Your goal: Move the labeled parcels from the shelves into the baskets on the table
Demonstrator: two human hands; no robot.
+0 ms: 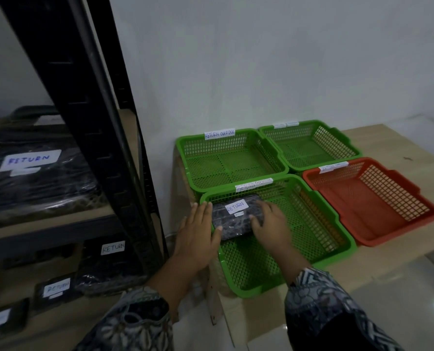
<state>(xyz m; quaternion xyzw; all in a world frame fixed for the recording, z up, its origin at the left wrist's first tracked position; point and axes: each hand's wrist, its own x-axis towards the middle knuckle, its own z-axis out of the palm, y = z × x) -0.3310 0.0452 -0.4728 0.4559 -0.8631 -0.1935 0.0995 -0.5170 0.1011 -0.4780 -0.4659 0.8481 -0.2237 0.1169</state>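
The RETURN parcel (pixel 232 219) lay in the ten o'clock corner of the near green basket (pixel 347 249) on the desk (pixel 388 138), right grip (pixel 271 221) curled over its three o'clock end, left grip (pixel 198 231) flat-fingered against its nine o'clock side, seemingly squaring it.

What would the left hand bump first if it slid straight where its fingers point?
Probably the near basket, at its back-left corner rim just past the left hand. If the hand rides above it, the back green basket comes next; height is unclear.
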